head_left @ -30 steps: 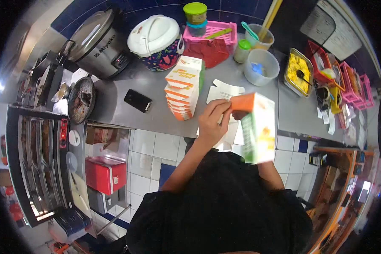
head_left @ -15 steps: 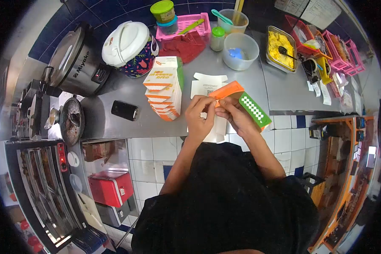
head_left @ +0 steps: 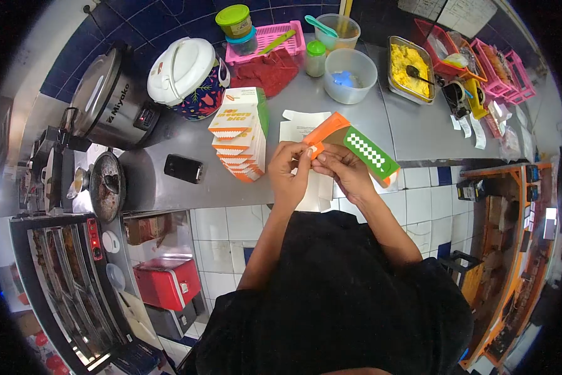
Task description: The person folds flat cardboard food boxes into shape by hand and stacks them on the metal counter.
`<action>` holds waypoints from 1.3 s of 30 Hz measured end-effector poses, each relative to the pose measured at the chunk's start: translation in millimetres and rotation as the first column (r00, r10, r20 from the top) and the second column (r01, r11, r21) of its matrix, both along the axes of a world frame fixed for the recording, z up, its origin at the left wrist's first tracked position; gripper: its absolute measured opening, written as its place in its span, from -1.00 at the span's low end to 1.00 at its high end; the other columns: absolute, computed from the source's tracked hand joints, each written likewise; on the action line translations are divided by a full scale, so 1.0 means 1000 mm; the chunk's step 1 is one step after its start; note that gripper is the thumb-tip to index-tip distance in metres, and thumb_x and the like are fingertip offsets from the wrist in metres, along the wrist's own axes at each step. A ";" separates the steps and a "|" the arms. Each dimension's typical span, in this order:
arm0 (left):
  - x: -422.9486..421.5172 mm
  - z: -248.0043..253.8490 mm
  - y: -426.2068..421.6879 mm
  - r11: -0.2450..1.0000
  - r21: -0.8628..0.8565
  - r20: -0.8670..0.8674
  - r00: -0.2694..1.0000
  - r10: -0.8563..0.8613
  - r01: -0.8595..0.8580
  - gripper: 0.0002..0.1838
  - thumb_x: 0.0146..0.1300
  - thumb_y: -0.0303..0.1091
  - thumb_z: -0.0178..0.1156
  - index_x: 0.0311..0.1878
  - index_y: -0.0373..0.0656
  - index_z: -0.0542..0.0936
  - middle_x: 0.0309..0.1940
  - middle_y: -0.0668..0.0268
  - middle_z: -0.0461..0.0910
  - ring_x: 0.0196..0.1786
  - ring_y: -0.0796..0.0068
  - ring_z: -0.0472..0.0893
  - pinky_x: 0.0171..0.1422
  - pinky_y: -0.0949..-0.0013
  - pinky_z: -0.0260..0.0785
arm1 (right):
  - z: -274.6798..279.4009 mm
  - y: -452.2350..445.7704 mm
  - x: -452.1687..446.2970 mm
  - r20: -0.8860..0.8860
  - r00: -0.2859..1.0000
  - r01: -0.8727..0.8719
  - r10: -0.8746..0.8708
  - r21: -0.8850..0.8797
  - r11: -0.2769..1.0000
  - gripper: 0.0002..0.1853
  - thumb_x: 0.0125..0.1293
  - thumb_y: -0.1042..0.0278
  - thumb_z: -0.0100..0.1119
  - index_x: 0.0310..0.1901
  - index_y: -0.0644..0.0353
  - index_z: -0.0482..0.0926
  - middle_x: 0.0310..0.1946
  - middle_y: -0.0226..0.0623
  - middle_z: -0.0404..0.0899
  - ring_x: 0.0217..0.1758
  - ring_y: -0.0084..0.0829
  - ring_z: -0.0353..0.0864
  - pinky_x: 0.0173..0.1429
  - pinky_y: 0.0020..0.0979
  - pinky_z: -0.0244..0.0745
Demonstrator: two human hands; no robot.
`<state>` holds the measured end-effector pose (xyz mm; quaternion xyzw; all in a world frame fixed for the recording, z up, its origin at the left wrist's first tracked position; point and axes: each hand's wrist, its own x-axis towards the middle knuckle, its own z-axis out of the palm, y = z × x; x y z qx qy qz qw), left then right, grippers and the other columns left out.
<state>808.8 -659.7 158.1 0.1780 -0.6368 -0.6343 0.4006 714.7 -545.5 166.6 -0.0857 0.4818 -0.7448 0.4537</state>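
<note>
Over the counter's front edge, I hold a partly folded orange and green cardboard food box (head_left: 370,152) with a white checkered strip. My left hand (head_left: 291,170) pinches an orange flap at its near left corner between thumb and fingers. Close beside it, my right hand (head_left: 345,172) grips the same corner from the right, fingers bent against the card. Beneath the hands, a flat white box blank (head_left: 318,190) lies partly hidden on the steel counter. Left of my hands stands a leaning stack of nested white and orange boxes (head_left: 240,134).
A black phone (head_left: 183,168) lies left of the stack. Behind are a floral rice cooker (head_left: 190,78), a Miyako cooker (head_left: 115,103), a red cloth (head_left: 268,74) and a clear tub (head_left: 351,76). Rightward sits a tray of yellow food (head_left: 410,69) with a black spoon.
The box has tilted and shifted slightly left with my hands. More of the orange corner flap shows between my fingertips. The whole view has shifted a little.
</note>
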 end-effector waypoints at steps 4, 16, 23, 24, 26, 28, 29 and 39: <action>0.001 -0.001 0.002 1.000 -0.017 0.002 1.000 0.015 -0.015 -0.94 0.30 -0.57 0.26 -0.18 -0.28 0.64 -0.23 0.29 0.56 -0.31 0.61 0.60 -0.30 0.56 0.49 | -0.001 -0.002 0.000 -0.032 0.999 -0.003 0.003 0.020 1.000 -0.68 0.38 0.48 0.24 0.14 0.34 0.57 -0.05 -0.16 0.70 -0.08 -0.46 0.73 0.12 -0.44 0.69; 0.000 0.001 0.011 0.970 -0.237 0.031 0.997 0.070 -0.061 -0.81 0.24 -0.63 0.22 -0.09 -0.25 0.64 -0.12 0.18 0.55 -0.17 0.39 0.65 -0.15 0.43 0.54 | -0.001 -0.004 -0.001 -0.391 0.916 0.146 -0.092 0.112 0.983 -0.66 0.36 0.49 0.27 0.13 0.40 0.54 -0.08 -0.15 0.68 -0.09 -0.43 0.70 0.07 -0.42 0.68; 0.003 0.010 0.016 0.764 -0.642 0.196 0.950 0.241 -0.061 -0.78 0.09 -0.59 0.25 -0.15 -0.26 0.57 0.03 0.08 0.52 -0.02 0.08 0.63 0.02 0.18 0.56 | 0.001 0.000 0.003 -0.698 0.715 0.195 0.038 0.252 0.948 -0.65 0.44 0.35 0.21 0.13 0.44 0.54 -0.04 -0.15 0.67 0.00 -0.41 0.64 0.10 -0.41 0.54; 0.005 0.015 0.017 0.797 -0.603 0.253 0.938 0.238 -0.040 -0.76 0.08 -0.59 0.25 -0.14 -0.25 0.54 0.03 0.08 0.51 -0.04 0.08 0.63 -0.01 0.17 0.57 | -0.007 0.000 0.010 -0.728 0.686 0.257 -0.014 0.224 0.940 -0.66 0.47 0.33 0.18 0.12 0.42 0.57 -0.06 -0.18 0.67 -0.01 -0.40 0.61 0.12 -0.39 0.51; 0.002 0.007 0.012 0.797 -0.598 0.196 0.949 0.245 -0.082 -0.71 0.07 -0.57 0.24 -0.10 -0.24 0.47 -0.03 0.09 0.48 -0.09 0.01 0.62 -0.06 0.13 0.55 | 0.001 -0.002 0.007 -0.862 0.440 0.214 0.251 0.372 0.903 -0.68 0.50 0.29 0.13 0.11 0.34 0.59 -0.03 -0.19 0.66 0.02 -0.32 0.59 0.13 -0.31 0.47; 0.004 0.013 0.008 0.836 -0.531 0.188 0.943 0.275 -0.138 -0.67 0.05 -0.57 0.24 -0.09 -0.23 0.44 -0.12 0.06 0.45 -0.13 -0.06 0.59 -0.13 0.11 0.52 | -0.020 0.001 -0.003 -0.919 0.349 0.133 0.182 0.241 0.961 -0.74 0.50 0.36 0.10 0.10 0.27 0.60 0.01 -0.19 0.66 0.01 -0.25 0.60 0.13 -0.23 0.47; 0.006 0.015 0.004 0.843 -0.522 0.202 0.940 0.275 -0.135 -0.68 0.05 -0.56 0.24 -0.11 -0.24 0.41 -0.16 0.05 0.43 -0.16 -0.11 0.57 -0.16 0.05 0.49 | -0.035 0.003 -0.011 -0.914 0.390 0.082 0.110 0.153 0.985 -0.73 0.46 0.35 0.14 0.10 0.26 0.60 0.01 -0.18 0.66 0.01 -0.25 0.60 0.13 -0.23 0.47; 0.057 0.070 -0.030 0.992 0.117 0.616 0.780 -0.114 0.053 -0.69 -0.05 -0.39 0.22 -0.22 -0.38 0.61 -0.43 -0.07 0.66 -0.28 -0.05 0.70 -0.12 0.06 0.55 | 0.081 -0.026 0.003 -0.949 -0.004 0.383 -0.315 -0.292 0.876 -0.76 0.29 0.38 0.26 -0.09 0.34 0.58 -0.34 -0.25 0.61 -0.32 -0.43 0.54 -0.20 -0.39 0.44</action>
